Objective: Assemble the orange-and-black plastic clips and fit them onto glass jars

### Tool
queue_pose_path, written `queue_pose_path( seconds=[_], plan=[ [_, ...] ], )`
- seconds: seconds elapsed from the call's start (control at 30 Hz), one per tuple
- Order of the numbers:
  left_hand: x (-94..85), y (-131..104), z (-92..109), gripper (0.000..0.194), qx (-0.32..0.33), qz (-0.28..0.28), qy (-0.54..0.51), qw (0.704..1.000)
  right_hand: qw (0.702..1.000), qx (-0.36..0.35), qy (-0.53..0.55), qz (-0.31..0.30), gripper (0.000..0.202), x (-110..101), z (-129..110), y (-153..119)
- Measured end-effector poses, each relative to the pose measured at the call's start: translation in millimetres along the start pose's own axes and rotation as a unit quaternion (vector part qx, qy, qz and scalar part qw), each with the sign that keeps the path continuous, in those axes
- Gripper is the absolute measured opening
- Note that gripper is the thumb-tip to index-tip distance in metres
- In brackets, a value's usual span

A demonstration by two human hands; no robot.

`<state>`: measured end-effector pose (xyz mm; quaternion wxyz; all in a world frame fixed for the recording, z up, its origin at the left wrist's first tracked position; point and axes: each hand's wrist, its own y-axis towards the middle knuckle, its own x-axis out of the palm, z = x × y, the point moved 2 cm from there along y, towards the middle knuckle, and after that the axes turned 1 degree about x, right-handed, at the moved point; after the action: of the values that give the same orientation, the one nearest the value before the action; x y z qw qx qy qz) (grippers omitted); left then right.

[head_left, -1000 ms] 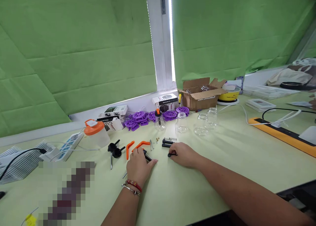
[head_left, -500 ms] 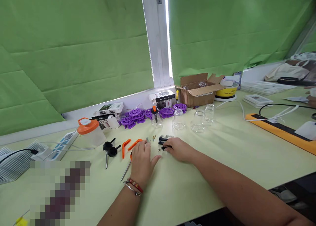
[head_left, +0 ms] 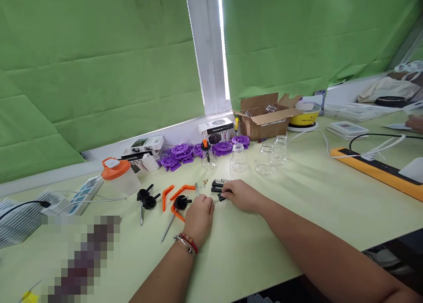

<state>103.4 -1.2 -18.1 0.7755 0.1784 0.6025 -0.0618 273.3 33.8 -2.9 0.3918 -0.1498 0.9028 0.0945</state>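
Note:
My right hand (head_left: 243, 195) pinches a small black plastic part (head_left: 221, 197), from whose left end a thin coil spring (head_left: 216, 201) sticks out. My left hand (head_left: 200, 217), with a bracelet at the wrist, has its fingers closed at the free end of that spring. Just beyond the right fingers lie several similar black parts (head_left: 217, 186) with springs (head_left: 222, 180). Tiny brass-coloured pieces (head_left: 205, 182) and a metal rod (head_left: 197, 189) rest above the left hand. Beside it lie a black piece with a side arm (head_left: 181, 202) and orange angled handles (head_left: 168, 197).
Clear jars (head_left: 238, 159) stand behind the hands, before purple plastic parts (head_left: 223, 148). An open carton (head_left: 267, 122) is at the back. An orange-lidded jug (head_left: 117, 170) and white power strip (head_left: 86, 195) are left; an orange power strip (head_left: 370, 168) is right. Another person's hand (head_left: 414, 123) shows far right.
My left hand has moved right and drawn its thumb and fingers together at the spring, uncovering the black piece with an arm. My right hand keeps hold of the black part.

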Motion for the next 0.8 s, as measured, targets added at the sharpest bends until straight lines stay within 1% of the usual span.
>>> queue_pose_path(
  seconds=[0.1, 0.17, 0.27, 0.37, 0.43, 0.53, 0.63, 0.73, 0.8],
  plan=[
    [0.3, -0.2, -1.9, 0.023, -0.024, -0.004, 0.02, 0.999, 0.999, 0.038, 0.0, 0.004, 0.015, -0.1, 6.7, 0.9],
    [0.5, -0.4, -2.9, 0.023, -0.033, -0.006, 0.027, 0.999, 0.999, 0.044, 0.005, 0.0, 0.014, 0.9, 9.2, 0.4],
    [0.8, -0.5, -3.9, 0.023, -0.036, -0.006, 0.031, 0.999, 1.0, 0.025, -0.003, -0.005, 0.01, 1.7, 8.6, -1.6],
    [1.0, -0.7, -4.6, 0.023, -0.035, -0.007, 0.037, 0.999, 0.999, -0.002, -0.034, 0.011, 0.015, 0.9, 4.6, -3.3],
    [1.3, -1.1, -5.1, 0.022, -0.033, -0.009, 0.05, 0.998, 0.998, -0.007, -0.061, 0.016, 0.014, 1.9, 2.0, -3.2],
    [1.9, -2.3, -6.2, 0.02, -0.037, -0.016, 0.069, 0.997, 0.994, -0.016, -0.108, 0.028, 0.011, 7.7, -1.0, -0.7],
    [2.3, -3.2, -7.3, 0.02, -0.041, -0.02, 0.076, 0.996, 0.988, -0.042, -0.138, 0.045, 0.013, 17.2, -3.5, 3.3],
    [2.1, -2.8, -8.0, 0.019, -0.04, -0.02, 0.081, 0.996, 0.987, -0.051, -0.141, 0.06, 0.014, 23.2, -5.8, 6.2],
    [1.5, -2.3, -7.9, 0.019, -0.04, -0.021, 0.08, 0.996, 0.988, -0.054, -0.12, 0.078, 0.014, 22.6, -7.9, 6.0]
  ],
)
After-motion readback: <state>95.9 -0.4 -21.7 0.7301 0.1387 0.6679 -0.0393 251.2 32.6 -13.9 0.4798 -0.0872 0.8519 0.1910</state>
